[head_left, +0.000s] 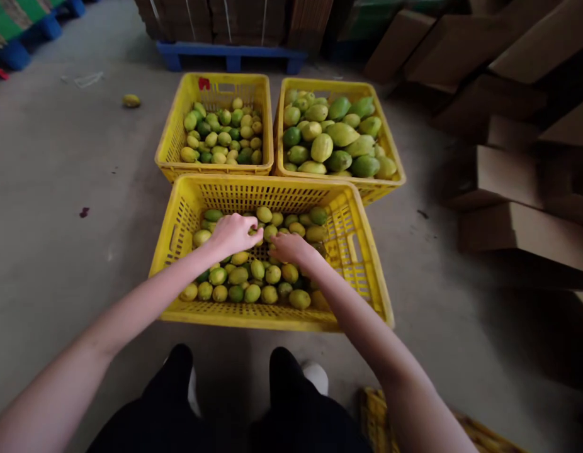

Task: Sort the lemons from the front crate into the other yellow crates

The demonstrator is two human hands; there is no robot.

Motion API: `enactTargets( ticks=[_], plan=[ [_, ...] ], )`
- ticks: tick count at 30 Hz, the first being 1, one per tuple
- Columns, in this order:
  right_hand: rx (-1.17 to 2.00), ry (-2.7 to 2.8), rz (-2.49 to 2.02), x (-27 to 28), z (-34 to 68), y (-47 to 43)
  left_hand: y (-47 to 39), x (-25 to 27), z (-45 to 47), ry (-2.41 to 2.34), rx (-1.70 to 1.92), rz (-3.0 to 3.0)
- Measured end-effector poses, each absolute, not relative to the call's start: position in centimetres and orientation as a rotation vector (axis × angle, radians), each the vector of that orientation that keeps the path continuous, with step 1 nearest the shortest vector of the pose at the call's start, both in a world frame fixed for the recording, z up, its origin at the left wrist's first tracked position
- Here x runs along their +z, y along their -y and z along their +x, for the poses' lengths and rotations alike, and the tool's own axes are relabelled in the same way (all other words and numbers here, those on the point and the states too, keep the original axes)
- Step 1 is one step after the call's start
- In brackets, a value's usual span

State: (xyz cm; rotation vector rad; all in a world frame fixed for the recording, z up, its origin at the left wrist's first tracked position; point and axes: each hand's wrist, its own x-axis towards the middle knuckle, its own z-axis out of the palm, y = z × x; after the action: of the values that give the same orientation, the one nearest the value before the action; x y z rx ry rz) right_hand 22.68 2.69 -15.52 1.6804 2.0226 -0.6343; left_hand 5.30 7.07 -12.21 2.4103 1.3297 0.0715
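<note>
Yellow-green lemons (238, 275) lie spread over the bottom of the near yellow crate (367, 277). Over the middle of this crate, my left hand (235, 233) has its fingers and thumb curled round a lemon, mostly covered by the hand. Just to its right, my right hand (289, 248) reaches down among the fruit with its fingers bent together. Its fingertips are partly hidden, and what they grip, if anything, cannot be made out. A small patch of the slotted crate floor shows between the hands.
Behind stand two more yellow crates: the left one (165, 141) holds small lemons, the right one (399, 165) larger green-yellow fruit. One loose lemon (131, 100) lies on the floor. Cardboard boxes (509, 176) are piled at right; a blue pallet (232, 56) carries a stack behind.
</note>
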Motion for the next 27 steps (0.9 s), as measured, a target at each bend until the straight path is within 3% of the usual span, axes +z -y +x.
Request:
enactTargets(
  ticks=[3, 6, 10, 20, 27],
  plan=[
    [-0.758, -2.066, 1.624, -16.8, 22.3, -2.3, -6.8, -14.6, 6.4, -1.267, -0.065, 2.313],
    [-0.891, -1.980, 1.558, -17.5, 22.4, -1.9, -7.1, -17.7, 5.4, -1.072, -0.453, 2.177],
    [-0.892, -1.948, 1.569, -17.7, 22.7, -2.0, -7.1, -21.0, 4.1, -1.044, -0.696, 2.104],
    [-0.815, -1.972, 1.705, -15.3, 23.4, -1.8, -7.2, -24.0, 5.5, -1.161, -0.531, 2.060],
    [-0.872, -1.976, 1.699, -15.7, 23.7, -2.0, -6.2, -23.2, 6.0, -1.224, -0.308, 1.978]
  ],
)
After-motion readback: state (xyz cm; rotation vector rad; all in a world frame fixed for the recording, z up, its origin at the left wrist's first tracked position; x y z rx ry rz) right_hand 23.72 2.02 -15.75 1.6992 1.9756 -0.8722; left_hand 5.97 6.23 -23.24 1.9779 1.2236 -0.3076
